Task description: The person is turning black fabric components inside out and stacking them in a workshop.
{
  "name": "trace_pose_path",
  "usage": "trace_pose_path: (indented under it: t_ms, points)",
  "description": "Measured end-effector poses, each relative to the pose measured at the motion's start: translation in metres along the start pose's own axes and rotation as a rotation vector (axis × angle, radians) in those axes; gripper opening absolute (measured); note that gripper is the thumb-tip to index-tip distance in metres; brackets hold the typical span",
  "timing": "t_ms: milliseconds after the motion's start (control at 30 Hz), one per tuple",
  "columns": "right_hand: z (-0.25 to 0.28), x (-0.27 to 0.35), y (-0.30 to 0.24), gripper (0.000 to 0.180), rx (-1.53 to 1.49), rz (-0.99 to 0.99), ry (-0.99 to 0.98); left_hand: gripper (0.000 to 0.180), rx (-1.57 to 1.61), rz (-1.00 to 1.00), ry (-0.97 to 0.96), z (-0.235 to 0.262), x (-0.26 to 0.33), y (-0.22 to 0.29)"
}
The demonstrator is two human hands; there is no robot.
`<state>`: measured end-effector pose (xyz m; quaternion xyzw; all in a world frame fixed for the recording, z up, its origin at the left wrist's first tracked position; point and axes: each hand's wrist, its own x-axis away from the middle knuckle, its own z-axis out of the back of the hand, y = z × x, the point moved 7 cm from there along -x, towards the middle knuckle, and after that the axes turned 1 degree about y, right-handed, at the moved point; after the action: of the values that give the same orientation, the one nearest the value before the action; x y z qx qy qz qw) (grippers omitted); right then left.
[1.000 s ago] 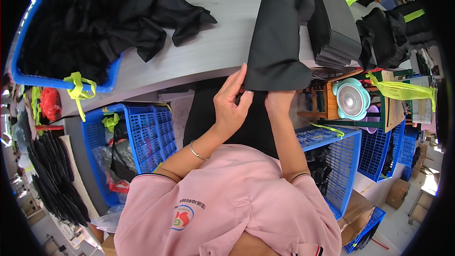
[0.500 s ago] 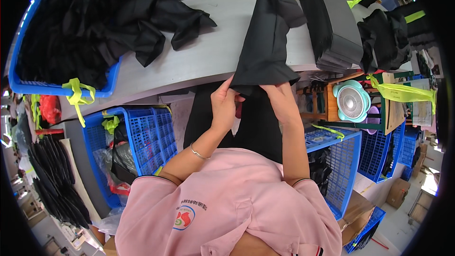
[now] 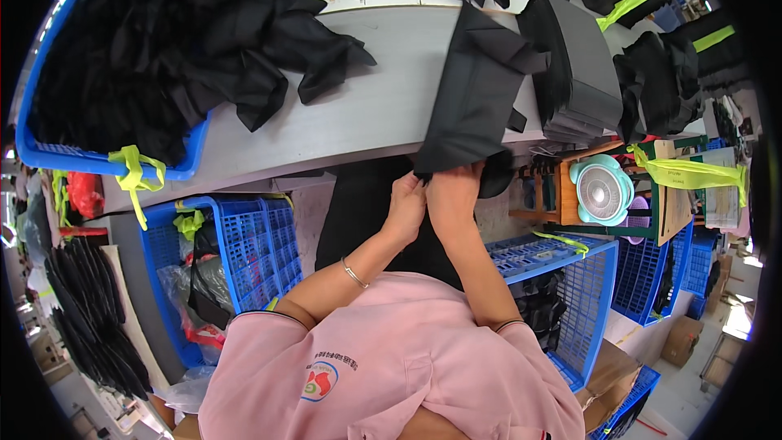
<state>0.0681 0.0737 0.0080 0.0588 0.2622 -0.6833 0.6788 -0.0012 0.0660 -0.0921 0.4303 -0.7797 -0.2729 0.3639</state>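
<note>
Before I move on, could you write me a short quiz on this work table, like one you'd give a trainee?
1. True or false: the left grip and the right grip are both at the near end of the black cloth piece.

2. Fill in: the silver bracelet is worn on the person's ____ arm.

3. What colour is the strip tied to the rim of the blue bin at upper left?
A) red
B) yellow-green
C) white

Key: 1 true; 2 left; 3 B.
</note>
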Motion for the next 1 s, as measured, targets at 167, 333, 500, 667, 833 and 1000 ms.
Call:
trace_pose_path:
  t_ms: [167,333,500,667,833,1000]
  points:
    - [-0.002,0.002,0.000,0.034,0.237,0.022,-0.078,0.021,-0.025,0.140,-0.032,-0.001,0.001,-0.007]
    - [-0.018,0.003,0.006,0.024,0.125,0.040,-0.258,0.025,-0.055,0.154,-0.057,0.000,-0.005,-0.007]
    - [-0.026,0.005,0.003,0.032,-0.099,0.030,-0.197,0.046,0.010,0.073,-0.175,0.000,-0.001,-0.007]
    - [-0.026,0.023,0.010,0.046,0.033,-0.020,-0.262,0.036,-0.391,0.156,-0.116,0.021,0.020,-0.009]
    - [-0.015,0.058,0.003,0.040,-0.190,0.004,-0.343,0.045,0.107,0.179,-0.132,0.038,0.010,0.028]
    - [0.000,0.100,-0.028,0.017,-0.167,0.056,-0.937,0.046,0.009,0.111,-0.135,0.027,0.000,0.038]
